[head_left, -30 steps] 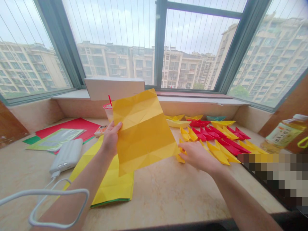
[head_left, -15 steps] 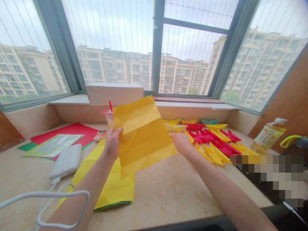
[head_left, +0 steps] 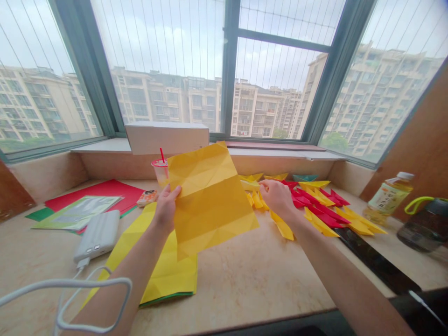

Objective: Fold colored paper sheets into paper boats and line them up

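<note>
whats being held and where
The left hand holds a creased yellow origami sheet by its left edge. The right hand is among folded paper pieces; any grip cannot be told.

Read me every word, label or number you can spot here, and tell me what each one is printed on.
Nothing here can be read for certain.
Plastic bottle of yellow oil, label: characters too small to read.
Booklet on the red paper: print too blurred to read.
Small packet by the cup: too small to read.
</note>
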Available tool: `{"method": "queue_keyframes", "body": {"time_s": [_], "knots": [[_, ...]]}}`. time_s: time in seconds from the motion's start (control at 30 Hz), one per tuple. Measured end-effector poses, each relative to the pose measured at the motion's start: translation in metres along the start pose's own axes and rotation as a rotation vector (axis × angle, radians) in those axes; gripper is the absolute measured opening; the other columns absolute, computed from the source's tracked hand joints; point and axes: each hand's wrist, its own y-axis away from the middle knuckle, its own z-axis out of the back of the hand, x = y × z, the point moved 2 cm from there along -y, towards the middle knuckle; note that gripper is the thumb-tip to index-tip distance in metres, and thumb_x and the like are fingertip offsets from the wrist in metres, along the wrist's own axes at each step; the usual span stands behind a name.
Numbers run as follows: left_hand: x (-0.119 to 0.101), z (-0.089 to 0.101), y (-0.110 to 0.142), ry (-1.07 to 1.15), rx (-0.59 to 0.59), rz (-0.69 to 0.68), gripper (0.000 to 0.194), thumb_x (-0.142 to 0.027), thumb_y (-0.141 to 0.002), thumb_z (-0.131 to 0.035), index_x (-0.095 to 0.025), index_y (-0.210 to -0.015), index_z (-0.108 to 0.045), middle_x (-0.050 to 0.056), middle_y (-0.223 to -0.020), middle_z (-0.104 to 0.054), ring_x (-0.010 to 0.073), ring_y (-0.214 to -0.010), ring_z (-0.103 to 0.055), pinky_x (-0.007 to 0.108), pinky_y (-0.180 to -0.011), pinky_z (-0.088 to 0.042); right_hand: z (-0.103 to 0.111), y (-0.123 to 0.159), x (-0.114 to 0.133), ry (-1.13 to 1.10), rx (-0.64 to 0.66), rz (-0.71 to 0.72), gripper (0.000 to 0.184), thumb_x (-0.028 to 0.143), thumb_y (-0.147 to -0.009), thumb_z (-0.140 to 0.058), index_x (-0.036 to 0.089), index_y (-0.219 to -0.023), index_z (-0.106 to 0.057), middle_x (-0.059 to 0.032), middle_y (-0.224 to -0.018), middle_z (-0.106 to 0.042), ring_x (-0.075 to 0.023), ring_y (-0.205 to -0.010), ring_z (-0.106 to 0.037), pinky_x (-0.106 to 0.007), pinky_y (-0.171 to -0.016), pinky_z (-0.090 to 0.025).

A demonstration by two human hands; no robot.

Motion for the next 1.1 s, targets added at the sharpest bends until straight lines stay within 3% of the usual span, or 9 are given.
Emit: {"method": "queue_keyframes", "body": {"time_s": [0.1,0.17,0.3,0.43,0.57,0.73,0.93,1.1], "knots": [[0.002,-0.001,0.0,-0.017,0.002,0.01,0.039,-0.018,-0.074,-0.067,-0.02,-0.113,-0.063,0.003,-0.09,-0.075,0.0202,-0.078,-0.073,0.032,-0.072,-0.061,0.002,0.007,-0.025,-0.46,-0.296,-0.042,0.044,0.039,-0.097,-0.035,0.017,-0.114,-0.07,-0.0116,-0.11,-0.074,-0.0245,-0.097,-0.067,-0.036,-0.086,-0.049],[0.004,-0.002,0.002,-0.036,-0.006,0.034,0.035,-0.017,-0.074,-0.067,-0.02,-0.109,-0.065,0.004,-0.09,-0.075,0.0202,-0.075,-0.073,0.031,-0.07,-0.061,-0.006,0.017,-0.03,-0.702,-0.348,-0.041,0.042,0.043,-0.094,-0.043,0.015,-0.108,-0.071,-0.0116,-0.101,-0.075,-0.0244,-0.089,-0.068,-0.036,-0.081,-0.051],[0.01,-0.009,0.008,-0.111,0.021,0.109,0.031,-0.018,-0.075,-0.068,-0.02,-0.105,-0.067,0.006,-0.09,-0.076,0.0226,-0.077,-0.074,0.03,-0.067,-0.061,-0.026,0.038,-0.012,-1.121,-0.067,0.031,0.051,0.057,-0.091,-0.049,0.014,-0.108,-0.07,-0.0102,-0.09,-0.074,-0.0217,-0.077,-0.069,-0.034,-0.071,-0.054],[0.016,-0.02,0.018,-0.191,0.096,0.161,0.036,-0.019,-0.075,-0.071,-0.021,-0.111,-0.067,0.007,-0.094,-0.077,0.0244,-0.078,-0.075,0.029,-0.065,-0.061,-0.025,0.051,0.005,-1.43,0.147,0.023,0.057,0.068,-0.09,-0.045,0.018,-0.102,-0.07,-0.0066,-0.084,-0.072,-0.018,-0.065,-0.066,-0.03,-0.06,-0.053],[0.024,-0.029,0.028,-0.186,0.183,0.22,0.045,-0.022,-0.076,-0.073,-0.023,-0.12,-0.063,0.008,-0.096,-0.077,0.0264,-0.08,-0.075,0.031,-0.065,-0.062,-0.017,0.055,0.008,-1.483,0.214,0.059,0.045,0.063,-0.088,-0.053,0.024,-0.1,-0.071,-0.0025,-0.084,-0.074,-0.0212,-0.079,-0.069,-0.034,-0.073,-0.056],[0.033,-0.033,0.036,-0.166,0.232,0.265,0.051,-0.027,-0.077,-0.075,-0.025,-0.125,-0.06,0.008,-0.102,-0.076,0.0275,-0.088,-0.075,0.032,-0.069,-0.063,-0.017,0.054,0.004,-1.527,0.233,0.065,0.037,0.051,-0.083,-0.066,0.023,-0.106,-0.072,-0.0039,-0.1,-0.076,-0.0245,-0.094,-0.071,-0.04,-0.086,-0.056],[0.04,-0.03,0.038,-0.158,0.34,0.342,0.053,-0.03,-0.077,-0.077,-0.025,-0.127,-0.058,0.011,-0.115,-0.073,0.0285,-0.094,-0.074,0.035,-0.076,-0.062,-0.016,0.051,-0.001,-1.629,0.233,-0.035,0.035,0.047,-0.081,-0.069,0.023,-0.107,-0.071,-0.0056,-0.105,-0.076,-0.0277,-0.097,-0.072,-0.04,-0.082,-0.058],[0.04,-0.031,0.043,-0.163,0.376,0.31,0.053,-0.03,-0.074,-0.079,-0.023,-0.124,-0.061,0.012,-0.117,-0.072,0.0303,-0.099,-0.072,0.035,-0.077,-0.062,-0.022,0.049,-0.005,-1.691,0.253,-0.095,0.036,0.048,-0.082,-0.068,0.022,-0.106,-0.07,-0.0066,-0.104,-0.077,-0.0288,-0.096,-0.073,-0.041,-0.079,-0.06]]}}
